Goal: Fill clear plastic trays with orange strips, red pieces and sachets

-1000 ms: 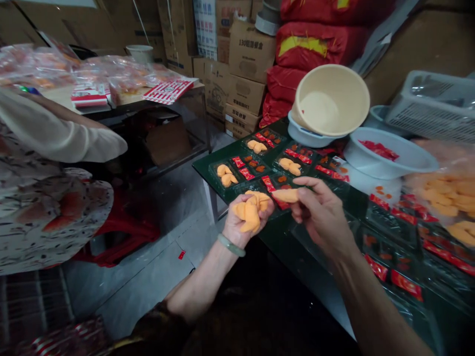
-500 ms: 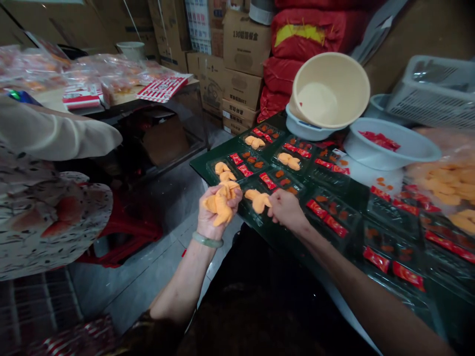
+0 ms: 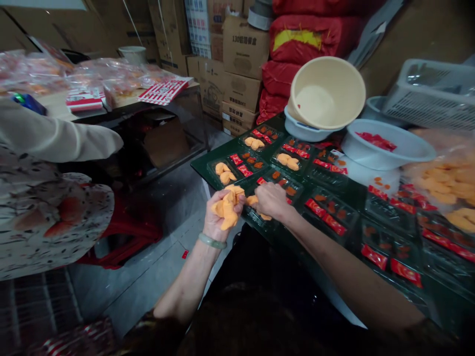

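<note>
My left hand [image 3: 214, 220] is closed around several orange, wing-shaped pieces [image 3: 227, 211], held just off the table's near edge. Over a clear plastic tray [image 3: 252, 213] at that edge, my right hand [image 3: 273, 200] bends its fingers downward; the fingertips are hidden, so what they grip does not show. Orange pieces [image 3: 265, 217] peek out below and left of the right hand. Beyond the left hand, another tray holds two orange pieces [image 3: 225, 174], red sachets [image 3: 244, 170] and small brown-orange bits [image 3: 253, 161].
More filled trays [image 3: 326, 215] cover the dark green table [image 3: 202, 160]. A cream basin [image 3: 326, 94] leans in a pale blue one. A blue basin [image 3: 388, 143] holds red sachets; a bag of orange pieces [image 3: 441, 183] lies right. Another person's sleeve [image 3: 63, 136] is left.
My right hand has moved slightly left and down over the near tray, covering much of the orange pieces there. My left hand has shifted slightly right with its pieces.
</note>
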{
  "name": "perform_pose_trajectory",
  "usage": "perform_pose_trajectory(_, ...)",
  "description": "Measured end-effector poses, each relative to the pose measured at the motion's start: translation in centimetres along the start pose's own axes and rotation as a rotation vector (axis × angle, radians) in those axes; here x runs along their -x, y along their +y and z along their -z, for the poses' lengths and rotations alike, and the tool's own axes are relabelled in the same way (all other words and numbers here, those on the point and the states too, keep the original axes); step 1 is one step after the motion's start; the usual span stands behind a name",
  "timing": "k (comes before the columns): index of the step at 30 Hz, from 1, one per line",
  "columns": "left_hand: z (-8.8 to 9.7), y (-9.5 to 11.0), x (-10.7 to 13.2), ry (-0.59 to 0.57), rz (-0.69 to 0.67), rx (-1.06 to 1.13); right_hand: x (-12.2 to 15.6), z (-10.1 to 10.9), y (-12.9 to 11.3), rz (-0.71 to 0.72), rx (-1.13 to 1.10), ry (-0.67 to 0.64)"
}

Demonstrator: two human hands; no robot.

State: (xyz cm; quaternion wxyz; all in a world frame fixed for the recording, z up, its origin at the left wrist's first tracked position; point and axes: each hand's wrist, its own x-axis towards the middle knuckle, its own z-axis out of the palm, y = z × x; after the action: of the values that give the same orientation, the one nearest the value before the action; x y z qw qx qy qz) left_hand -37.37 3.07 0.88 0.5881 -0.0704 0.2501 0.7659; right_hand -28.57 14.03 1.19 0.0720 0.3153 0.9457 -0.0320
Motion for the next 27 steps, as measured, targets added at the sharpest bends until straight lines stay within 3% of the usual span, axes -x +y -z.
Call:
perform_pose_trajectory(6, 0.4, -0.6, -0.6, 0.035, 0.006, -0.009, 1.5, -0.8, 0.2, 0.225, 0.047, 0.187)
perform_pose_trajectory(9, 0.4, -0.6, -0.7, 0.043, 0.02, -0.006, 1.9, -1.6, 0.8, 0.282, 0.034, 0.176)
perform_pose_trajectory(14, 0.2, -0.3, -0.3, 0.039, 0.041, -0.048, 2.6, -1.7, 4.5, 0.349, -0.265, 0.244)
perform_pose_trajectory(17, -0.1, -0.5, -0.1, 0.032, 0.052, -0.046, 3.5, -1.9, 5.8, 0.419, -0.295, 0.182)
perform_pose_trajectory(20, -0.9, -1.2, -0.3, -0.016, 0.053, -0.024, 4.4, -2.5, 5.2, 0.381, -0.263, 0.133)
perform_pose_trajectory(25, -3.3, -3.7, -2.4, -0.055, 0.066, -0.122, 6.7, -1.3, 3.3, 0.122, -0.66, 0.499)
perform_pose_trajectory(27, -4.5, -5.2, -3.4, -0.044, 0.065, -0.133, 7.9, -0.3, 2.9, 0.034, -0.715, 0.552)
